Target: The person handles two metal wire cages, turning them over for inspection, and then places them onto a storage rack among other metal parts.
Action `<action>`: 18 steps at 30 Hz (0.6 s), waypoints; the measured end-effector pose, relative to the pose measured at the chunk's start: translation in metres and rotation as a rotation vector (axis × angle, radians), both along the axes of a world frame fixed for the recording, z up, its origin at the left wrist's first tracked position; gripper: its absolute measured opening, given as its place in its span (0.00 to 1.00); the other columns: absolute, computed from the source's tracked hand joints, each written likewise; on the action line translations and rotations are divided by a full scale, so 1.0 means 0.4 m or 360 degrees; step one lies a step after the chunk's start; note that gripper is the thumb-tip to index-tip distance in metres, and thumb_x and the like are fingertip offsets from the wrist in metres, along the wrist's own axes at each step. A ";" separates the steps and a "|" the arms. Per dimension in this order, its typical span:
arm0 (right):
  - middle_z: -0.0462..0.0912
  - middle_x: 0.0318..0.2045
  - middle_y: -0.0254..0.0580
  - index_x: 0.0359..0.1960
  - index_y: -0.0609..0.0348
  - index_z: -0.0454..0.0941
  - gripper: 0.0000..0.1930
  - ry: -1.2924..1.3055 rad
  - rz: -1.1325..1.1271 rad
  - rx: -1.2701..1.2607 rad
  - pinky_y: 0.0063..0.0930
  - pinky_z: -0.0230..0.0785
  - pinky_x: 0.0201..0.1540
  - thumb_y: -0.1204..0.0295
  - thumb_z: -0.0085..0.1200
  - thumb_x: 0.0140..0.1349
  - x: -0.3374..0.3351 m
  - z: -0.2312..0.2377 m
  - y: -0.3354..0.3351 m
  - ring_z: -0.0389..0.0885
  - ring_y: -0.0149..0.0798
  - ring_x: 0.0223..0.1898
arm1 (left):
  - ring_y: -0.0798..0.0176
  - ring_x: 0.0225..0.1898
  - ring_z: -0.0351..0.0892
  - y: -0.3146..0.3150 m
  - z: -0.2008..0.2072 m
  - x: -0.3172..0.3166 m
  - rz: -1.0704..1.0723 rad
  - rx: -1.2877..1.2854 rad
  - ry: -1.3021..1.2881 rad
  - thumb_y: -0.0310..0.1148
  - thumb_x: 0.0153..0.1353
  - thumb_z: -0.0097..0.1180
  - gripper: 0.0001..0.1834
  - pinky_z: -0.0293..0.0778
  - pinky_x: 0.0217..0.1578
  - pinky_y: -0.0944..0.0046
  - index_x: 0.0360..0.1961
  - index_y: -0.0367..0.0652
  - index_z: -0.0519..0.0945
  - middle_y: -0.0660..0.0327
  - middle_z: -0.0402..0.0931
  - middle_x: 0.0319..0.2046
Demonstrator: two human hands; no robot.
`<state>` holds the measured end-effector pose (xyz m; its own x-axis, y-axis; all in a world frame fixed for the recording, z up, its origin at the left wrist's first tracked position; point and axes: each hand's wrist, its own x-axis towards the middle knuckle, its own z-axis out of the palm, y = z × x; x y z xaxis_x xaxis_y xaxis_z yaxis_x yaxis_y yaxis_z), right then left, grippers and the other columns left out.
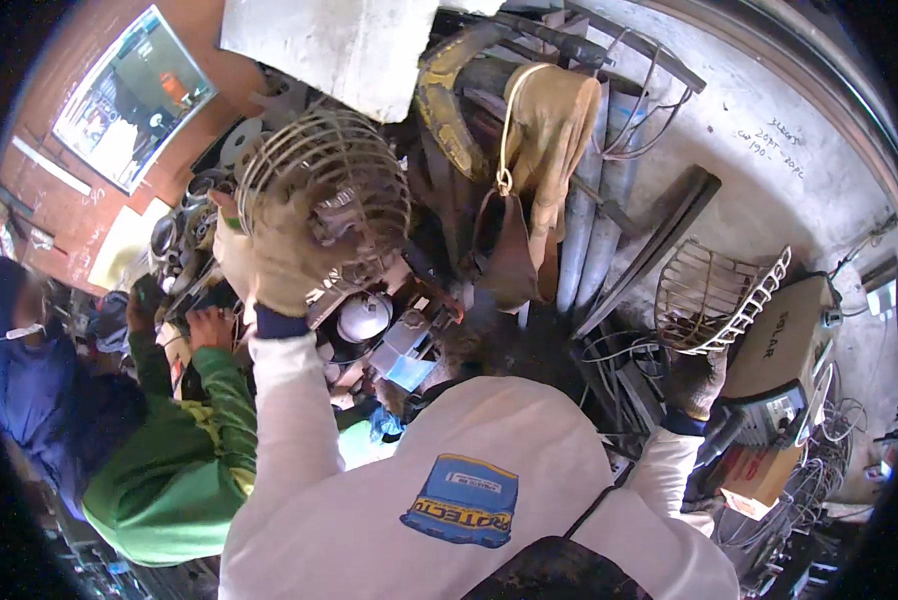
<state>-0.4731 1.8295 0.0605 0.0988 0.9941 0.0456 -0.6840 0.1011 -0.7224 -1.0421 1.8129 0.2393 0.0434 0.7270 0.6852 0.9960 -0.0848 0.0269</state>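
My left hand (259, 262), in a tan work glove, grips the lower left side of a round wire cage (374, 150). The cage is raised at upper left, and its rings curve round a brownish part that I cannot make out. Far to the right, my right hand (697, 384), in a knitted glove, is closed on the lower rim of a second, bowl-shaped wire cage (704, 300). Its open side is tilted to the right, and a light wire coils along its edge. The two cages are well apart. Both my sleeves are white.
A co-worker in green (164, 490) bends close at left; another person in dark blue (49, 370) is beyond. A tan glove (554, 130) hangs among grey pipes (609, 190). A boxy grey machine (779, 340) and a cardboard box (764, 470) stand at right. Tangled cables (849, 430) lie beside them.
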 end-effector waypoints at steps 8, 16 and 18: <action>0.78 0.56 0.40 0.66 0.51 0.66 0.35 0.0057 -0.0281 -0.0126 0.48 0.76 0.56 0.68 0.64 0.55 -0.051 0.006 -0.025 0.78 0.47 0.55 | 0.38 0.50 0.76 0.352 -0.095 -0.296 0.0106 -0.0081 -0.0040 0.50 0.39 0.71 0.35 0.72 0.53 0.46 0.47 0.38 0.81 0.42 0.79 0.48; 0.76 0.56 0.41 0.63 0.55 0.66 0.34 -0.0029 -0.0462 -0.0160 0.48 0.75 0.56 0.69 0.64 0.51 -0.166 0.092 -0.028 0.78 0.46 0.55 | 0.44 0.58 0.73 0.547 -0.268 -0.622 0.0280 -0.0716 0.0290 0.44 0.53 0.61 0.29 0.67 0.60 0.52 0.55 0.40 0.78 0.47 0.77 0.56; 0.76 0.56 0.41 0.64 0.53 0.65 0.37 -0.0094 -0.0495 -0.0226 0.46 0.77 0.54 0.68 0.64 0.50 -0.155 0.081 -0.039 0.79 0.46 0.54 | 0.44 0.59 0.72 0.568 -0.296 -0.648 0.0345 -0.0882 0.0359 0.45 0.55 0.60 0.29 0.66 0.61 0.51 0.56 0.41 0.77 0.48 0.76 0.57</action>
<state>-0.5351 1.8139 0.0929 0.3994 0.9136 -0.0766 -0.5927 0.1936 -0.7818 -1.3011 2.0401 0.1209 -0.0453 0.9795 0.1962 0.9753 0.0859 -0.2035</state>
